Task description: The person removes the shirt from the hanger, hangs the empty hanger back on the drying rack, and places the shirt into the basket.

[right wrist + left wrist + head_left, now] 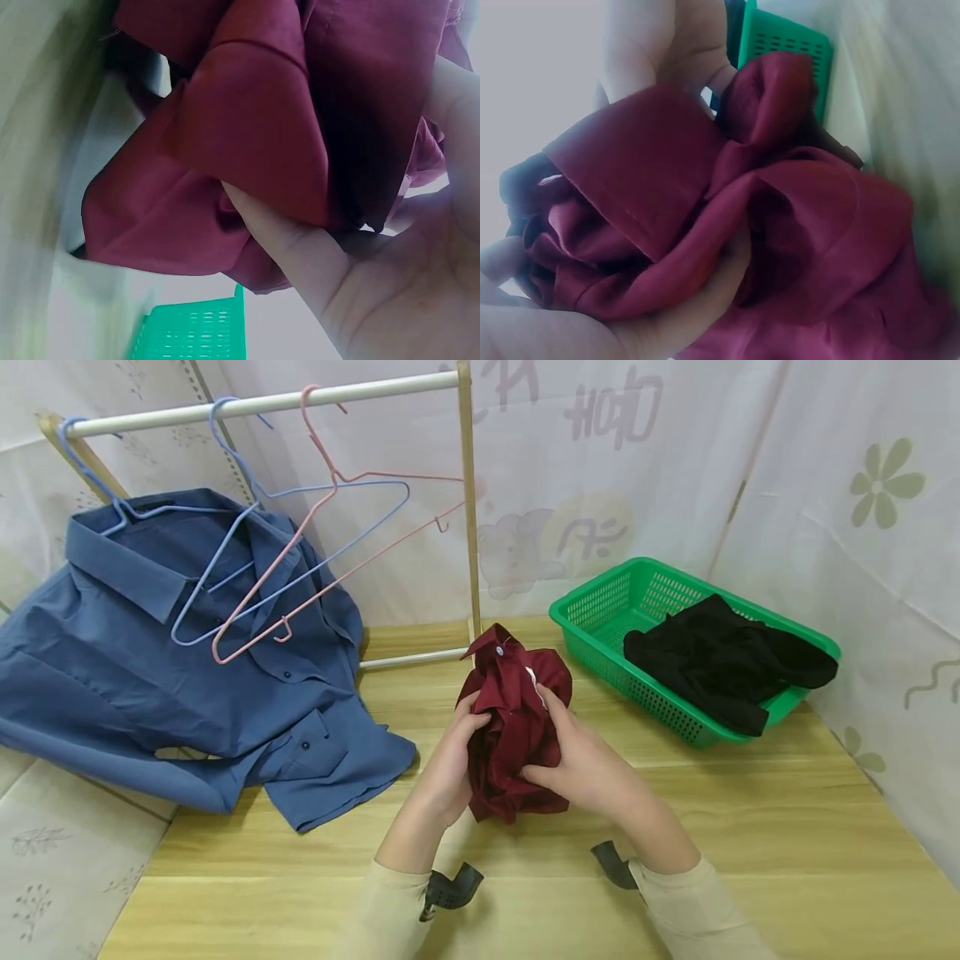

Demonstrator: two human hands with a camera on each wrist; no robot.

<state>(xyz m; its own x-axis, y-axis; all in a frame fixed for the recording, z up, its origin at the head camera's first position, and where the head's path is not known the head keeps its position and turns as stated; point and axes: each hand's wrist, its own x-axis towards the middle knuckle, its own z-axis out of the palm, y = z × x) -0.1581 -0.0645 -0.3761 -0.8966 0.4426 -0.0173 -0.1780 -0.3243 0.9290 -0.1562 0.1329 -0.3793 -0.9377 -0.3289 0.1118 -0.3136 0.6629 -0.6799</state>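
Observation:
A crumpled dark red shirt [517, 727] with a collar and a pale button is held up between both hands over the table. My left hand [452, 764] grips its left side; in the left wrist view the thumb and fingers [697, 307] curl into the folds. On the other side my right hand [588, 760] holds the bunched cloth, and the right wrist view shows a finger [277, 232] tucked under a fold. A small white strip, like a label, shows near the right fingertips in the head view. Much of both hands' fingers is hidden by the fabric.
On the left a clothes rack [352, 393] carries a blue shirt [150, 668] on a hanger, plus a bare blue hanger [375, 531] and a pink hanger [258, 585]. At the right stands a green basket [600, 652] with a black garment [712, 660] in it.

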